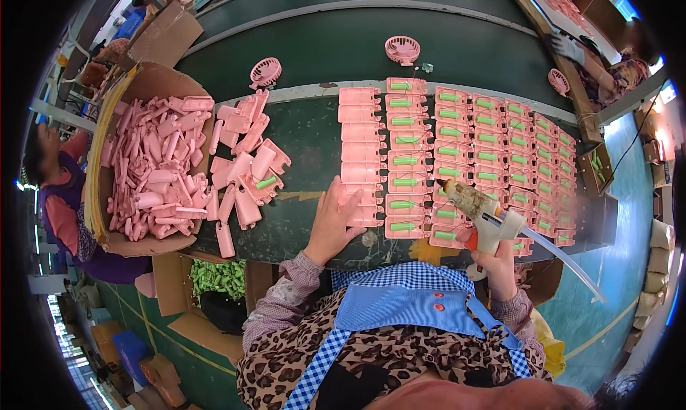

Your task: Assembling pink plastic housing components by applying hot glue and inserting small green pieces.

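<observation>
Right hand (498,256) gripping glue gun (480,211), left hand (334,221) flat on pink shells (361,153); most rows apparently fitted with green batteries (404,163), 1 column bare.

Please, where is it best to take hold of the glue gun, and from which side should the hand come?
Probably by the handle of the glue gun, coming from the near edge of the table, as the right hand does. The crusted nozzle points away toward the pink shells, and the glue stick trails out behind.

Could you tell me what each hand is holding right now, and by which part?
The right hand grips a glue gun by its handle. The left hand holds nothing; it rests flat on pink shells.
</observation>
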{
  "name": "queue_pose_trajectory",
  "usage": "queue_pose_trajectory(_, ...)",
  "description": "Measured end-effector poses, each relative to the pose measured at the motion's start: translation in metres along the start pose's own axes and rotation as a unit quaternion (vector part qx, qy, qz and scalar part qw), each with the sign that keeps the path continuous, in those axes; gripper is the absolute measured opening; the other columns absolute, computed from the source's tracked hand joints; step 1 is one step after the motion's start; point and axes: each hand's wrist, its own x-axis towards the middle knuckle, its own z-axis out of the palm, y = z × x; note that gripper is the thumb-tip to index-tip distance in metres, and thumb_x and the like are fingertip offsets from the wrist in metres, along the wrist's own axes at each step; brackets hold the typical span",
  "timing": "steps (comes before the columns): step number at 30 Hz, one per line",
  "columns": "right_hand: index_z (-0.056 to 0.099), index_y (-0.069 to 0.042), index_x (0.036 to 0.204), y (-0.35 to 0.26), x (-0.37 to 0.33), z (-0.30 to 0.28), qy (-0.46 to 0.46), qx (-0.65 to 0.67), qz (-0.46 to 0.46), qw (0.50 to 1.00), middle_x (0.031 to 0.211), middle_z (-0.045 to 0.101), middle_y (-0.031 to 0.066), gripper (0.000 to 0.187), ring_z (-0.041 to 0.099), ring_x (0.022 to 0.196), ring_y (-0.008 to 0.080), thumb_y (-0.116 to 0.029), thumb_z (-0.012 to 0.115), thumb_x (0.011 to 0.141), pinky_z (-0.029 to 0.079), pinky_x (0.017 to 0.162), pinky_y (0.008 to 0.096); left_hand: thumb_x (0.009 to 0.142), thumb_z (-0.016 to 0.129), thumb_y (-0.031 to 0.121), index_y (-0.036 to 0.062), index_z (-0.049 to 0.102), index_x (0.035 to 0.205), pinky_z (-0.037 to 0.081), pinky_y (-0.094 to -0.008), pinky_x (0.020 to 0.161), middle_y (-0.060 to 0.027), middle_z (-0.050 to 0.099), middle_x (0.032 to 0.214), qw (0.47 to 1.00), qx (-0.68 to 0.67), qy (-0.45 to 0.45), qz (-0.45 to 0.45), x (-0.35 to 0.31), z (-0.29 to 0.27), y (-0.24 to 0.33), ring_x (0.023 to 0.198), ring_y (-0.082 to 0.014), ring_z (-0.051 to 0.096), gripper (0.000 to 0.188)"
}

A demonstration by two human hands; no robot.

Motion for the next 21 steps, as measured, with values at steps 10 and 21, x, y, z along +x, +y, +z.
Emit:
queue_pose_trajectory(10,0.054,0.005,0.113,-0.001,-0.002,0.001,0.000,0.003,0.008,1.000,0.104,0.063,0.0103,0.043,0.059,0.097,0.0174,0.003,0.056,0.069,0.046,0.087,0.0309,0.069,0.080,0.021,0.0128,0.040,0.141,0.028,-0.0514,0.109,-0.0297,0.017,0.150,0.999,0.001,0.038,-0.004,0.020,0.014,0.001,0.133,-0.0457,0.030,0.083)
queue_pose_trajectory(21,0.055,0.004,0.111,-0.015,-0.007,0.007,0.017,0.010,0.038,0.999,0.103,0.062,0.0092,0.041,0.058,0.099,0.0186,0.006,0.054,0.070,0.044,0.091,0.0320,0.078,0.074,0.029,0.0099,0.029,0.147,0.020,-0.0482,0.114,-0.0297,0.010,0.152,0.982,-0.093,0.165,0.025,0.091,-0.019,-0.042,0.141,-0.0454,0.015,0.084)
